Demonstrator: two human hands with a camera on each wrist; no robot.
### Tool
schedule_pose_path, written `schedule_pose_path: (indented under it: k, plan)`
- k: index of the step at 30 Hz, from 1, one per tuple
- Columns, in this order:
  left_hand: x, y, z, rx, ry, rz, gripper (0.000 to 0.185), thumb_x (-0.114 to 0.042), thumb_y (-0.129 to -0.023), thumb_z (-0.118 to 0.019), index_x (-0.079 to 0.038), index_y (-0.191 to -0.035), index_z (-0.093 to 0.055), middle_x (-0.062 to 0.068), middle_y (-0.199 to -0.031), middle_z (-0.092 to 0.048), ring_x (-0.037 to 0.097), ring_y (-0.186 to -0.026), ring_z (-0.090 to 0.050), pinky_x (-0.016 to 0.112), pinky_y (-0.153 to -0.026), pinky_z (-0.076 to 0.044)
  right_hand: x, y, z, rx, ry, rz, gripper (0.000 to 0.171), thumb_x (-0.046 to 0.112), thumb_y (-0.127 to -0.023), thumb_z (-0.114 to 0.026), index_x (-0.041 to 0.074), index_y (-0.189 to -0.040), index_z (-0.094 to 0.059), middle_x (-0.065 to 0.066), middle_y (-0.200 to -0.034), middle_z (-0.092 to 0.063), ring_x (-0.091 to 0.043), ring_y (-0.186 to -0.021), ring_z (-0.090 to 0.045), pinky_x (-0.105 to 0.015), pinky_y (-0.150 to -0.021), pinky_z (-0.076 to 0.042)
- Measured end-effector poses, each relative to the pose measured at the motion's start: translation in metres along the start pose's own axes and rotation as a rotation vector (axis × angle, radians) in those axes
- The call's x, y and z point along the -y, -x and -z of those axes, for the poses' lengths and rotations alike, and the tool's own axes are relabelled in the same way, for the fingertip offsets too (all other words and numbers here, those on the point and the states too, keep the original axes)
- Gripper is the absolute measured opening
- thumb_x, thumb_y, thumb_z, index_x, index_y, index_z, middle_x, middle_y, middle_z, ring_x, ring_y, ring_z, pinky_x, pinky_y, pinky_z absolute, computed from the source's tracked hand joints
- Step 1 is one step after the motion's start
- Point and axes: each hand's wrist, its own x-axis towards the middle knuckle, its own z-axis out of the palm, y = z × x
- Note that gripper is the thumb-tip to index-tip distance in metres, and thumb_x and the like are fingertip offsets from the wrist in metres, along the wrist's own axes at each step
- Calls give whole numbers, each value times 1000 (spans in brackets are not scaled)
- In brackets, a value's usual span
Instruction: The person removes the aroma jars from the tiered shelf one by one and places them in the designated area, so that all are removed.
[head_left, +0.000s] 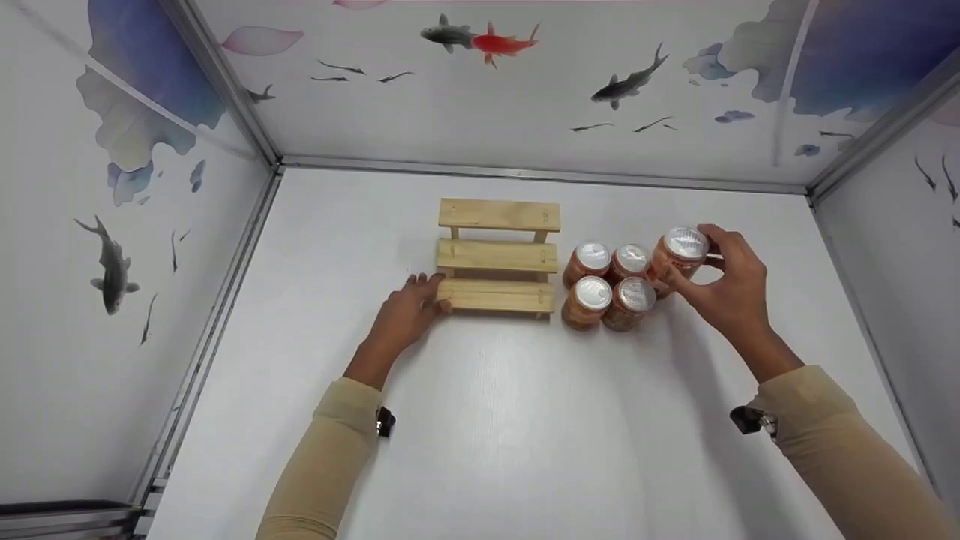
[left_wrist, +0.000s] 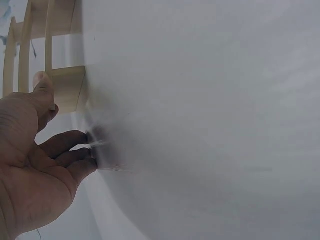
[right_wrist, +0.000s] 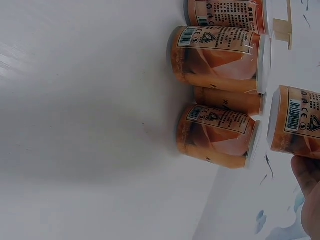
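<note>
Only in the head view is the whole scene laid out: a small three-stepped stand of pale unpainted wood (head_left: 498, 256) is seen standing on the smooth white tabletop (head_left: 510, 420), and just beside its right end four orange cylindrical cans with silvery foil tops (head_left: 609, 285) are grouped upright in a tight square. A fifth orange can with the same silvery top (head_left: 677, 255) is grasped in the right hand (head_left: 729, 291), tilted, above and to the right of the group; its body is wrapped by thumb and fingers, the wrist bent back toward the stand.

Glossy printed labels with barcodes and warning triangles are revealed only in the right wrist view, where the held can (right_wrist: 296, 122) is seen clear of the table and apart from the standing cans (right_wrist: 216, 95); only a sliver of the hand is shown there.

In the left wrist view the flat planks and squared end of the stand (left_wrist: 65, 87) are seen close up. The left hand (head_left: 409, 307) is laid at the lowest step's left end: the thumb is pressed against the wood and the loosely bent fingers (left_wrist: 67, 142) are rested on the tabletop, nothing being grasped.
</note>
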Motion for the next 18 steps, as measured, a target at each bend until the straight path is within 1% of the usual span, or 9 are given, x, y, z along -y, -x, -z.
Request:
schedule_pose_path:
  k: [2,7,9,11,12,14,18]
  plan:
    - [0,1,1,-3,3,-3,68,-52,-106,-65,-17,-163,-54,32,-168,-47,47,-163,-41,67,-126,-43,-1,2,1,-4,3,0,66,11,-85,-97,-6,-141,-67,-25,-123,-70,-18,-113,-68,0,-92,-49]
    - [1,2,0,-1,17,-7,69,-54,-106,-63,-17,-164,-53,32,-168,-46,47,-163,-39,68,-127,-41,-6,8,4,-13,25,-12,66,10,-83,-98,-6,-139,-66,-23,-122,-70,0,-112,-61,0,-90,-49]
    - [1,2,0,1,27,-5,70,-55,-107,-63,-17,-165,-52,31,-169,-45,47,-164,-38,69,-128,-40,-8,10,6,-14,27,-20,67,10,-83,-98,-7,-139,-66,-23,-122,-70,5,-112,-59,1,-91,-48]
    - [1,2,0,2,39,-4,70,-55,-107,-63,-17,-165,-52,30,-170,-44,47,-165,-37,69,-128,-38,-9,12,7,-15,26,-25,68,9,-83,-98,-8,-140,-65,-25,-123,-69,8,-113,-58,1,-91,-48]
    - [2,2,0,2,47,-3,69,-53,-108,-63,-17,-166,-52,30,-170,-44,47,-165,-37,69,-129,-38,-10,13,8,-17,24,-28,68,8,-82,-98,-8,-140,-65,-25,-124,-69,5,-113,-59,1,-91,-48]
    - [2,2,0,4,56,-4,67,-51,-109,-64,-17,-166,-52,30,-171,-43,47,-165,-36,69,-129,-37,-12,15,9,-14,26,-36,69,8,-82,-98,-9,-140,-64,-26,-125,-69,6,-113,-58,1,-91,-47]
    - [2,2,1,4,51,-6,65,-47,-110,-64,-17,-166,-52,30,-171,-43,46,-165,-36,70,-128,-38,-14,17,12,-7,40,-34,69,8,-82,-98,-10,-140,-63,-27,-125,-68,7,-114,-57,2,-92,-46]
